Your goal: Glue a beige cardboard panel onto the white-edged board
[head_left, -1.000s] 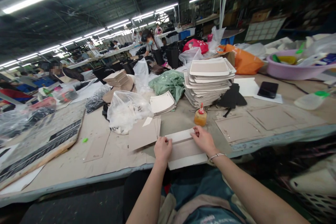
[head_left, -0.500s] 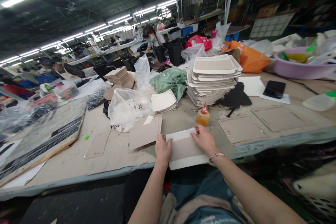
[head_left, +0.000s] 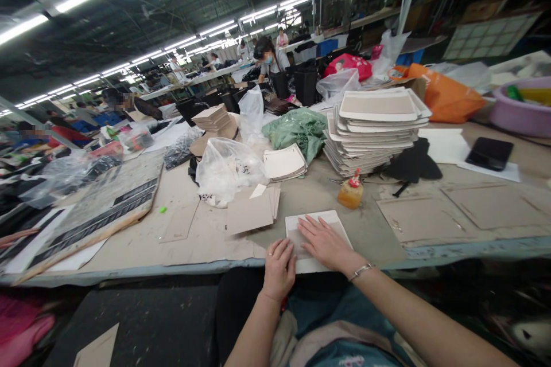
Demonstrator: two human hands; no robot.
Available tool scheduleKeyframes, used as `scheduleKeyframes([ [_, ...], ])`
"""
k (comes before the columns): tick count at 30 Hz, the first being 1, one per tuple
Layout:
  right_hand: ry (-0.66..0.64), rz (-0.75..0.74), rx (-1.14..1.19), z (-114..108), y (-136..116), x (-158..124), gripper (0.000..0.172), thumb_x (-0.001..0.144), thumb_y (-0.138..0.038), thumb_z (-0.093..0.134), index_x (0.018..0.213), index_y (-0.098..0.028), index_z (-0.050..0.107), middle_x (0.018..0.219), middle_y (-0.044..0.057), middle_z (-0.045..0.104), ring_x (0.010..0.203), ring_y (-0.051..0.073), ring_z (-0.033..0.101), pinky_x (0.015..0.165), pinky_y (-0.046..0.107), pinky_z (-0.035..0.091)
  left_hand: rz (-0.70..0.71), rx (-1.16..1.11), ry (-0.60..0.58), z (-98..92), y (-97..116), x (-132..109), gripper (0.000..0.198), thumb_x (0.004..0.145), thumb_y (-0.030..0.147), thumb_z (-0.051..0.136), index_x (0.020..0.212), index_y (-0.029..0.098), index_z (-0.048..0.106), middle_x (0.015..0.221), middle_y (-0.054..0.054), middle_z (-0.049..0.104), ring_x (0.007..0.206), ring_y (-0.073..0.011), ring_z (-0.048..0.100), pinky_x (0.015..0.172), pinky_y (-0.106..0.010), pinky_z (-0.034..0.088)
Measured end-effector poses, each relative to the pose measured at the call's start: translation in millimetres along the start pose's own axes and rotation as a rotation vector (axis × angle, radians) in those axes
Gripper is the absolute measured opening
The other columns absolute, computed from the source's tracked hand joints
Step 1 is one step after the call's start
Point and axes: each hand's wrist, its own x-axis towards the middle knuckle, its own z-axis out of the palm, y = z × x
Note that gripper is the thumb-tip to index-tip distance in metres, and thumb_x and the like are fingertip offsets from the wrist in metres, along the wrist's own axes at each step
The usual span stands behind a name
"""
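A grey-beige cardboard panel with white borders (head_left: 338, 223) lies flat on the table's front edge before me. My right hand (head_left: 323, 242), fingers stretched out, presses flat across its middle. At the panel's left edge my left hand (head_left: 279, 264) is curled, fingers together, gripping the edge; its fingertips are partly hidden. Just beyond the panel stands a small glue bottle (head_left: 350, 195) with amber contents and a red tip. Several plain cardboard sheets (head_left: 249, 215) lie fanned to the left, a small white piece on top.
Behind the bottle rises a tall stack of bordered panels (head_left: 379, 106). Left of it are a green plastic bag (head_left: 297, 129), white curved pieces (head_left: 284, 161) and a clear bag (head_left: 230, 169). A black phone (head_left: 489, 153) and flat cardboard sheets (head_left: 424, 218) lie right. Co-workers sit farther back.
My right hand has gone from pinching the panel's far edge to lying flat on it. My left hand has slid nearer along the left edge. The camera view has turned left.
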Motion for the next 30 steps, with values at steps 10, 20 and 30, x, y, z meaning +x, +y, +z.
scheduleKeyframes([
  [10, -0.060, 0.002, -0.006, 15, -6, 13, 0.049, 0.094, -0.039, 0.036, 0.136, -0.015, 0.040, 0.143, 0.009, 0.034, 0.133, 0.026, 0.026, 0.107, 0.049, 0.022, -0.015, 0.061, -0.017, 0.3, 5, 0, 0.029, 0.085, 0.019, 0.051, 0.111, 0.022, 0.061, 0.117, -0.007, 0.061, 0.111, -0.0260, 0.050, 0.098, -0.052, 0.040],
  [20, -0.035, 0.018, -0.012, 20, -6, 15, 0.051, 0.093, -0.042, 0.037, 0.136, -0.016, 0.039, 0.143, 0.012, 0.034, 0.133, 0.026, 0.025, 0.107, 0.048, 0.021, -0.002, 0.081, -0.004, -0.6, 7, 1, 0.026, 0.085, 0.019, 0.050, 0.107, 0.021, 0.062, 0.117, -0.008, 0.061, 0.110, -0.0263, 0.050, 0.097, -0.052, 0.039],
  [30, -0.010, 0.209, -0.061, 9, 1, -11, 0.061, 0.091, -0.047, 0.039, 0.138, -0.009, 0.036, 0.145, 0.014, 0.029, 0.135, 0.024, 0.019, 0.111, 0.043, 0.014, 0.024, 0.091, 0.002, 4.4, 2, 0, 0.026, 0.085, 0.019, 0.050, 0.108, 0.021, 0.062, 0.118, -0.008, 0.060, 0.112, -0.0250, 0.049, 0.099, -0.051, 0.037],
])
